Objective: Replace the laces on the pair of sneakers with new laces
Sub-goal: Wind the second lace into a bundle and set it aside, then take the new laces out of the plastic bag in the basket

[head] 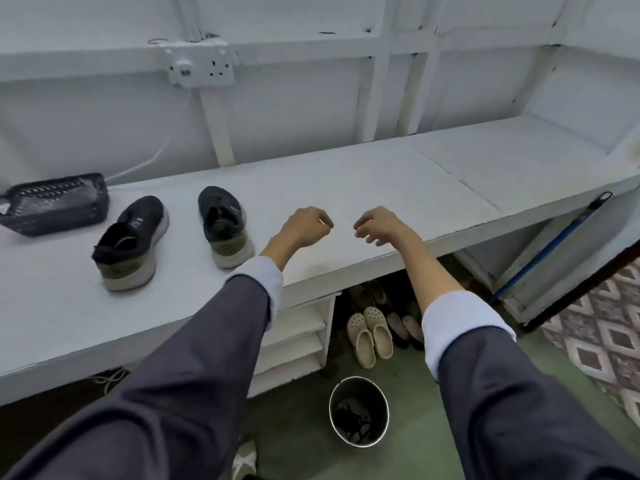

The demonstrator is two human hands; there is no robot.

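two sneakers on the white table (pixel 381 181), left of my hands. near sneaker (pixel 130 242) lies further left, heel toward me, toe angled away to the right. far sneaker (pixel 223 225) stands just right of it, heel toward me too. the two are apart, not touching. both dark uppers, pale soles, olive patch at the heel. can't tell from here how the laces sit, too dark.

left grip (pixel 306 225) hovers over the table just right of the far sneaker, wrist bent, fingers loosely curled down, nothing in it that i can see. right grip (pixel 379 225) is beside it with a small gap between, same pose, fingers hanging slack, holding nothing. neither touches a sneaker. dark grey sleeves (pixel 194 358) with pale cuffs on both arms.

black basket (pixel 55 204) at the far left of the table, near the near sneaker's toe, contents unclear. wall socket (pixel 202 65) above, white cable (pixel 145 164) running down behind the basket.

under the table: small shelves (pixel 294 337), beige clogs (pixel 369 336), dark slippers (pixel 405 329) just beside them. round bucket (pixel 358 410) on the green floor, something dark inside. blue pole (pixel 550 244) leans on the table's right end. patterned tiles (pixel 602 334) far right.
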